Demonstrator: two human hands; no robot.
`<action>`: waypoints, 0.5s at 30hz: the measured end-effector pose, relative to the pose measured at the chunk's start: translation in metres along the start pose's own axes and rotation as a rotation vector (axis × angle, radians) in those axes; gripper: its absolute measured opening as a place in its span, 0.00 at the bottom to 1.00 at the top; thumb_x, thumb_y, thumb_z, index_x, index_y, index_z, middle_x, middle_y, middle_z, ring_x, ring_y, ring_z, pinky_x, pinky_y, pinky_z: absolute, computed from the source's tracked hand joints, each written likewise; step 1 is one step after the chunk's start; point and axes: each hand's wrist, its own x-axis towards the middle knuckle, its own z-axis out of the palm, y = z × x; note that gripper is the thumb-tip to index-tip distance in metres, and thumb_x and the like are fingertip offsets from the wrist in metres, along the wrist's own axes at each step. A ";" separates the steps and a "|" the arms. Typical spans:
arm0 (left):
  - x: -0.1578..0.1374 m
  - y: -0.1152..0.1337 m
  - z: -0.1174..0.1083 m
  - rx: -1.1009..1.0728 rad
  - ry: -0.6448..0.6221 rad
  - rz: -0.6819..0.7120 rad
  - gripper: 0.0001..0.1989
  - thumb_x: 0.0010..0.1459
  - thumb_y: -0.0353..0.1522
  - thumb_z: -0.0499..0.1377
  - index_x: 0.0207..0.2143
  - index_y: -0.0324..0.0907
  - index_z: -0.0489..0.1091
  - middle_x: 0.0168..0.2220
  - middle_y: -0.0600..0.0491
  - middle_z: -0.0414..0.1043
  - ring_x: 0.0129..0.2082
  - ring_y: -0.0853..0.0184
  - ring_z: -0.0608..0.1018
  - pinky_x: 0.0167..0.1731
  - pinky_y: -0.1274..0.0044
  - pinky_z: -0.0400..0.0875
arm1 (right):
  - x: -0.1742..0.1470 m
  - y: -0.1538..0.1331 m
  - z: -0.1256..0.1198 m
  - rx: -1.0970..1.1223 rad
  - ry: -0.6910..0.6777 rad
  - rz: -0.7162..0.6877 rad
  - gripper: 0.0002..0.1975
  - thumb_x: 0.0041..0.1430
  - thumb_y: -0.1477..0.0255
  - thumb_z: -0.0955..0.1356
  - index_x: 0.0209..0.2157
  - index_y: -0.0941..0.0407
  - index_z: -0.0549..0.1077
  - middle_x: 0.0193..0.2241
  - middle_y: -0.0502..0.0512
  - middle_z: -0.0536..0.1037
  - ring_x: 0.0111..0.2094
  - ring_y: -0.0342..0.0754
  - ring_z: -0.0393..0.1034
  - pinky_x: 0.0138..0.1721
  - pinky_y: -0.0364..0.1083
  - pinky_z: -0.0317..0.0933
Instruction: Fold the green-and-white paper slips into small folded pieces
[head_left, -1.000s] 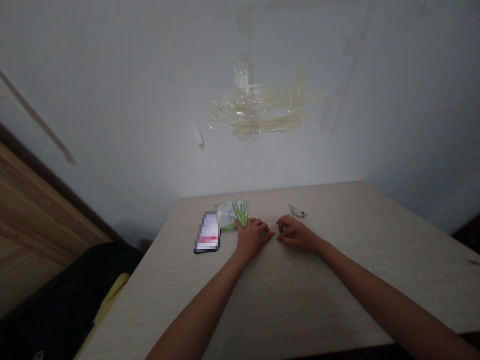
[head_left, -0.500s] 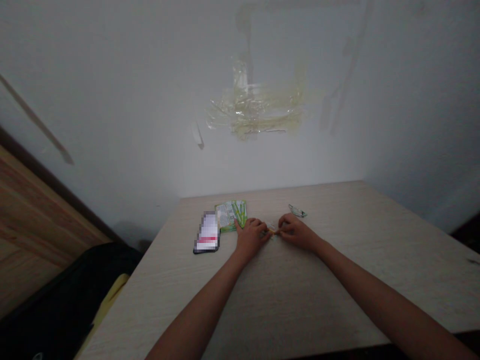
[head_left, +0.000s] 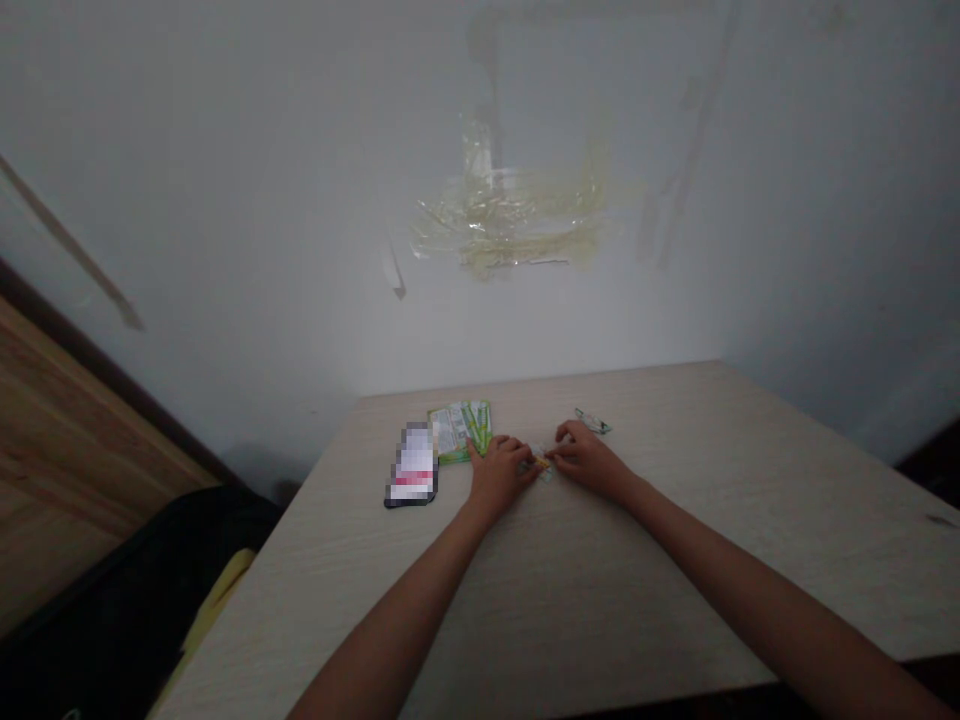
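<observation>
My left hand (head_left: 501,472) rests on the table, its thumb and fingertips closed on a small, thin orange-yellow stick (head_left: 542,463). Around the stick lies a bit of clear, shiny material, too small to make out. My right hand (head_left: 589,458) is just to the right, fingers bent and fingertips drawn together at the stick's right side; whether they grip the clear material is hidden. A green and white printed packet (head_left: 454,430) lies beyond my left hand, close to its fingers. Behind my right hand is a small narrow green and white wrapper (head_left: 594,420).
A phone (head_left: 412,465) with a blurred screen lies left of the packet on the pale wooden table (head_left: 570,600). The wall (head_left: 300,200) behind carries old clear tape (head_left: 517,225). At the left are a dark bag-like shape (head_left: 135,600), yellow cloth (head_left: 214,610) and a wooden panel (head_left: 45,430).
My right fingertips have moved slightly up and left, off the stick's right end, which now shows. My left hand keeps its hold. The view has shifted a little.
</observation>
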 end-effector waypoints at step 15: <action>0.000 -0.001 0.002 -0.034 0.027 0.013 0.09 0.57 0.43 0.61 0.36 0.50 0.74 0.44 0.56 0.74 0.55 0.57 0.66 0.55 0.38 0.29 | 0.008 -0.001 0.009 -0.151 0.055 0.074 0.09 0.59 0.73 0.67 0.37 0.56 0.81 0.39 0.61 0.69 0.41 0.51 0.66 0.45 0.50 0.63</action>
